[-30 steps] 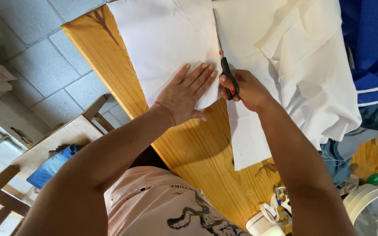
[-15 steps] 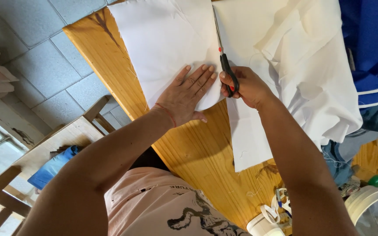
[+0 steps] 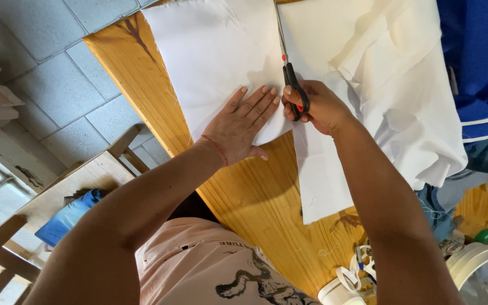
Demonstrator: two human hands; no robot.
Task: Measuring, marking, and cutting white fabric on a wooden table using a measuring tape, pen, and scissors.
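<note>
left hand (image 3: pixel 243 127) flat on white fabric (image 3: pixel 216 62), right hand (image 3: pixel 317 104) gripping scissors (image 3: pixel 290 73)

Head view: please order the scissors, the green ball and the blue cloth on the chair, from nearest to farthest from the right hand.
1. Scissors, held in the right hand.
2. Green ball, lower right.
3. Blue cloth, on the chair at lower left.

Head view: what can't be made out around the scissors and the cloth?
- Scissors: blade tips run off the top edge; whether open or shut, unclear.
- Right hand: fingers through the handles hide its grip.
- White cloth: far end cropped at top; left hand covers its near edge.
- Wooden table: forearms hide parts.
</note>
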